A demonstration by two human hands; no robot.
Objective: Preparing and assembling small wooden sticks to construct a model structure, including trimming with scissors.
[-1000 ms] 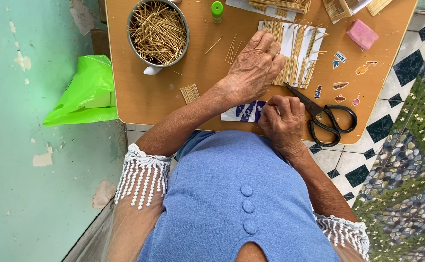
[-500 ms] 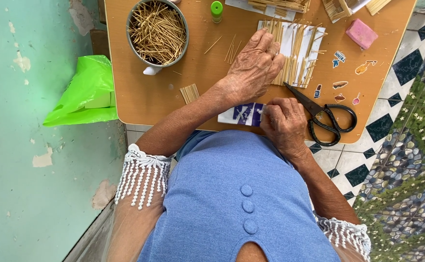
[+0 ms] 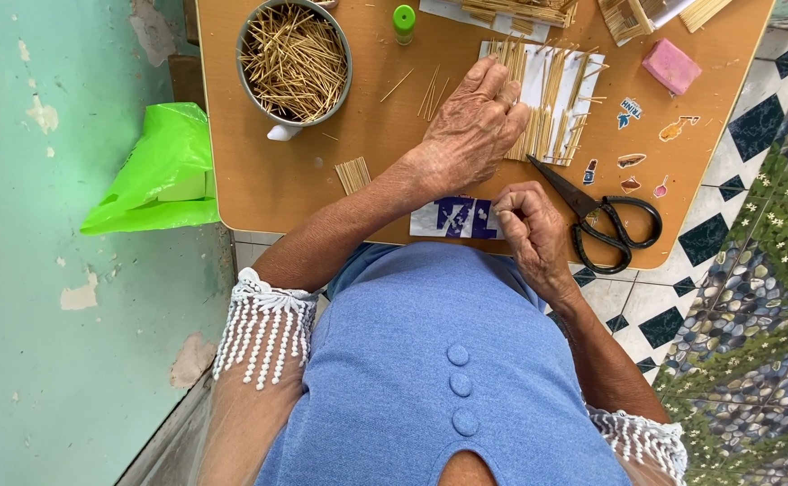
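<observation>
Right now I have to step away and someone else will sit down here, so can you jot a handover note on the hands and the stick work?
Left hand: flat on the rows of thin sticks laid on the white sheet.
Right hand: fingers pinched near the table edge; whether it holds a stick cannot be told.
Metal bowl of loose sticks at far left, small cut bundle near the front, black scissors beside the right hand.
Done: much of the sheet is covered.
Left: a bare white strip shows.
</observation>
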